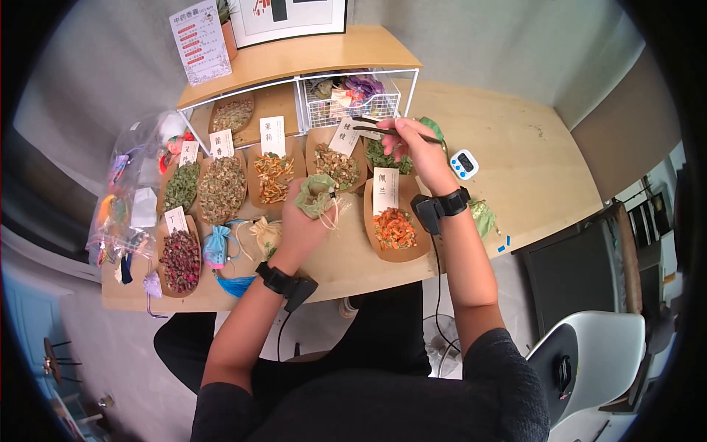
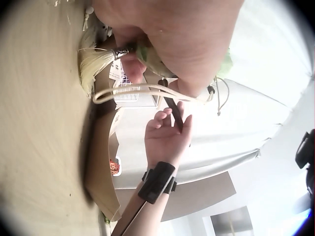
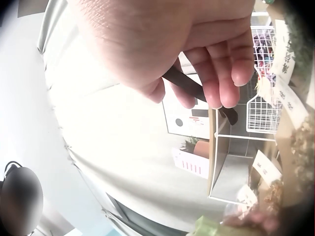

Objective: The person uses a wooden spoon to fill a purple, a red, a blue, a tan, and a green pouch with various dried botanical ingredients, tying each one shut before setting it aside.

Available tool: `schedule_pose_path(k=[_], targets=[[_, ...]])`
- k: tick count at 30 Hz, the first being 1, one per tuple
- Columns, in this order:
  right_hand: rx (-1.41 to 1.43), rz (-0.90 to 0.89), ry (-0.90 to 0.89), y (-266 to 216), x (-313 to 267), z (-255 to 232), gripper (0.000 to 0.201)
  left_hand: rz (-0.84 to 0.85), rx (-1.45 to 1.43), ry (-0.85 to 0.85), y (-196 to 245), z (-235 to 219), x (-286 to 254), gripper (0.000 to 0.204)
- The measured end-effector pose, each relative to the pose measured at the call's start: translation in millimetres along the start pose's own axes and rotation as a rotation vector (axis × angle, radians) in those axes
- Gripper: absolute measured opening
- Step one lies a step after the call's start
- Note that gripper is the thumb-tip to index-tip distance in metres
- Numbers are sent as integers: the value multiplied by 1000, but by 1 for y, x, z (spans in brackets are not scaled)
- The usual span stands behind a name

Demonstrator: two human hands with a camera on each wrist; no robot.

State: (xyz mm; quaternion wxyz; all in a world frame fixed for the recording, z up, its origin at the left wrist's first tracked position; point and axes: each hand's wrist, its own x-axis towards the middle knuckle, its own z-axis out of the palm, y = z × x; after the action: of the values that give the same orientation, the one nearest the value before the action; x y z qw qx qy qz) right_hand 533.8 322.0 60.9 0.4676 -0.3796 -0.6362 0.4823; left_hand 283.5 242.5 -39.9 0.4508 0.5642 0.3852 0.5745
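My left hand [image 1: 304, 230] holds a small green drawstring pouch [image 1: 317, 193] by its sides, its gathered mouth spread and facing up. Cream cords [image 2: 147, 88] and a pale tassel [image 2: 96, 61] hang from the pouch. Up and to the right, my right hand [image 1: 418, 153] grips black tweezers [image 1: 394, 131], their two prongs apart and pointing left over the paper trays. Nothing shows between the tips. Below those prongs lie a tray of brown dried herb pieces [image 1: 336, 168] and one of green leaves [image 1: 388, 158].
More trays hold dark red buds [image 1: 181, 263], orange shreds [image 1: 395, 230] and other dried herbs, with labelled cards. A blue pouch [image 1: 216, 247] and a cream pouch [image 1: 265, 234] lie near the front edge. Behind stand a wooden shelf [image 1: 317, 59] and wire basket [image 1: 353, 110]; a white timer [image 1: 464, 164] sits right.
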Motion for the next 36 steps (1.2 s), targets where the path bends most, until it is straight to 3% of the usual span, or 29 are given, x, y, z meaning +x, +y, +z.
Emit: schedule_pose_path(k=[5, 8, 9, 12, 18, 21, 24, 28, 31, 34, 36], targets=[[63, 68, 65, 14, -3, 7, 17, -27, 147, -99, 10, 3, -4, 51], [106, 94, 23, 24, -1, 8, 13, 14, 399, -221, 12, 5, -8, 52], [73, 96, 1, 24, 0, 8, 11, -66, 344, -270, 21, 7, -10, 49], [63, -18, 28, 44, 3, 10, 7, -96, 395, -366, 20, 6, -12, 48], [-57, 92, 163, 47, 5, -2, 11, -109, 313, -318, 20, 9, -14, 47], [-43, 75, 176, 38, 2, -4, 15, -75, 245, -189, 7, 6, -11, 46], [-55, 78, 170, 35, -1, -6, 19, -147, 85, -105, 6, 5, -8, 45], [22, 62, 164, 19, -9, 0, 24, -216, 10, -163, 9, 5, -5, 43], [-147, 48, 85, 13, -22, -9, 23, -221, -45, -196, 3, 3, -4, 43], [-789, -54, 93, -9, -57, -6, 19, -201, -122, -177, 5, 4, -3, 45], [-952, -48, 141, -14, -79, 4, 16, -190, -204, -159, 9, 3, -4, 45]])
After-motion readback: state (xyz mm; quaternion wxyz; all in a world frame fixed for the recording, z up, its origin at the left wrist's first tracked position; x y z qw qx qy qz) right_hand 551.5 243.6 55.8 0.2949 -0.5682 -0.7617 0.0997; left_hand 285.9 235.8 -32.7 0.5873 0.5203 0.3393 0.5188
